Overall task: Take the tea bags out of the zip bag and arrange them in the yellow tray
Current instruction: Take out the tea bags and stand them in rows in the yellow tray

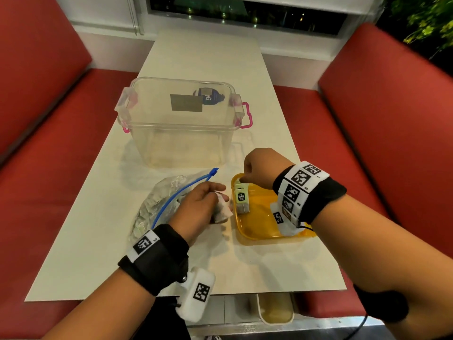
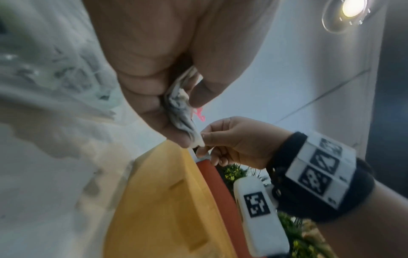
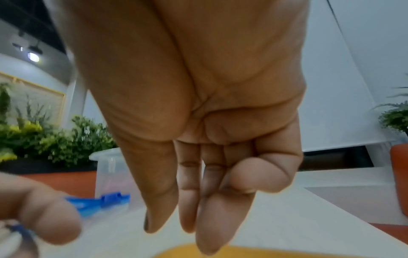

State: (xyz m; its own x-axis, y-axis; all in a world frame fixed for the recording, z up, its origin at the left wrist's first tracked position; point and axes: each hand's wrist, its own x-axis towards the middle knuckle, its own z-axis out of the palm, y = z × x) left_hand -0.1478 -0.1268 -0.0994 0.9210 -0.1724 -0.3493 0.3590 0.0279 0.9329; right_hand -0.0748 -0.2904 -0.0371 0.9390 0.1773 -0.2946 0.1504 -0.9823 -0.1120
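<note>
My left hand [image 1: 203, 204] grips a crumpled tea bag [image 1: 223, 210] just left of the yellow tray [image 1: 259, 231]; the left wrist view shows that tea bag [image 2: 178, 108] pinched between thumb and fingers [image 2: 154, 69]. Under that hand lies the clear zip bag [image 1: 157, 200] with a blue zipper [image 1: 186, 187], more tea bags inside. Several tea bags [image 1: 241, 201] stand along the tray's left wall. My right hand [image 1: 257, 165] hovers over the tray's far left corner, fingers [image 3: 187, 200] pointing straight down at the standing bags; I see nothing between them.
A clear plastic box [image 1: 181, 123] with pink latches stands on the white table [image 1: 196, 57] behind the bag and tray. Red benches [image 1: 380, 119] flank the table on both sides. The table's near edge lies just below my wrists.
</note>
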